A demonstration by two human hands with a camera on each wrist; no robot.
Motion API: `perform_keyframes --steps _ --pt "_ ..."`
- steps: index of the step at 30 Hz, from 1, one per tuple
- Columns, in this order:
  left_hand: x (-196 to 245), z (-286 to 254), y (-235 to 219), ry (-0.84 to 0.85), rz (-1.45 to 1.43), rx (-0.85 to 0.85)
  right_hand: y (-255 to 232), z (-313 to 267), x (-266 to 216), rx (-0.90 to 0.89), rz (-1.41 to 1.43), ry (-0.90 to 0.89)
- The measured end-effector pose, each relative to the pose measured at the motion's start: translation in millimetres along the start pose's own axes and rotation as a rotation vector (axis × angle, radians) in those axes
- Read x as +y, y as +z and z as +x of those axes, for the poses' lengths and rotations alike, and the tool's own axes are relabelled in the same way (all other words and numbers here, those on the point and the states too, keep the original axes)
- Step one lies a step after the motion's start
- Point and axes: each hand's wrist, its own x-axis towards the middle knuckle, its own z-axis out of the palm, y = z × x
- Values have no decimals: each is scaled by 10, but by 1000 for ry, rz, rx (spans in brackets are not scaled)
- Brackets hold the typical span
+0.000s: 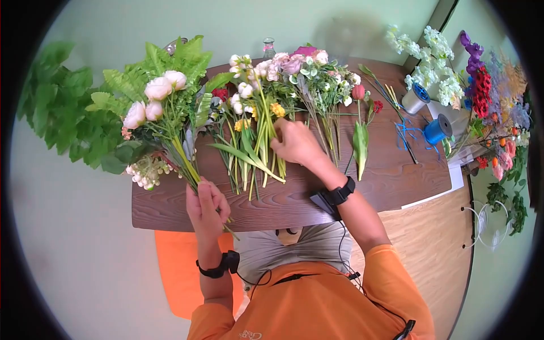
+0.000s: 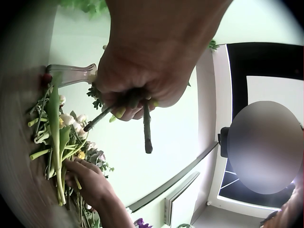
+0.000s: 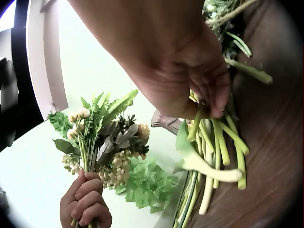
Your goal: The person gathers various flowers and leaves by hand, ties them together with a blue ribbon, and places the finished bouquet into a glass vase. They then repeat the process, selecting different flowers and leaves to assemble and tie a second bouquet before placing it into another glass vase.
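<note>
My left hand [image 1: 207, 207] grips the stems of a bouquet with pale pink blooms [image 1: 158, 88], green fern leaves [image 1: 190, 59] and white berries [image 1: 146, 171], held up at the table's left edge. In the left wrist view, cut stem ends [image 2: 147, 128] stick out below that fist. The fingers of my right hand [image 1: 298, 144] are among yellow-green stems [image 1: 263, 127] lying on the table. The right wrist view has its thumb and fingertips [image 3: 219, 107] pinching at these stems, beside a broad pale leaf stalk [image 3: 209, 166].
Mixed pink and white flowers [image 1: 292, 65] lie along the back of the table [image 1: 391, 181]. To the right are a red tulip [image 1: 358, 92], a white spool [image 1: 415, 99] and a blue ribbon spool [image 1: 437, 129]. Colourful flowers [image 1: 481, 90] stand beyond the right edge.
</note>
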Motion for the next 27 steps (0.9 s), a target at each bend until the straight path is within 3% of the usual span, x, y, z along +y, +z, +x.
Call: perform_keyframes --steps 1,2,4,5,7,12,16,19,22,24,27 --pt "4 -12 -38 3 8 -5 -136 -4 -81 -39 -77 75" --pt "6 -24 -60 3 17 -10 -179 -10 -107 128 -77 -27" --pt "25 -35 -51 -6 13 9 -254 38 -200 314 -7 -67" --pt "36 -36 -34 -16 10 22 -289 98 -265 313 -5 -63" --pt "32 -45 -6 -15 0 21 -310 220 -415 105 -211 132" --pt "51 -74 19 -27 15 1 61 391 -221 38 -260 67" --pt "79 -116 -29 -16 37 4 65 384 -160 206 150 103" --pt "71 -119 -88 -8 29 15 41 348 -74 449 374 -21" --pt "71 -135 -114 -4 20 25 -123 293 -85 384 779 41" --pt "72 -143 -114 -2 17 26 -235 278 -136 448 859 -130" --pt "70 -142 -86 23 27 -2 -345 229 -268 398 980 -109"
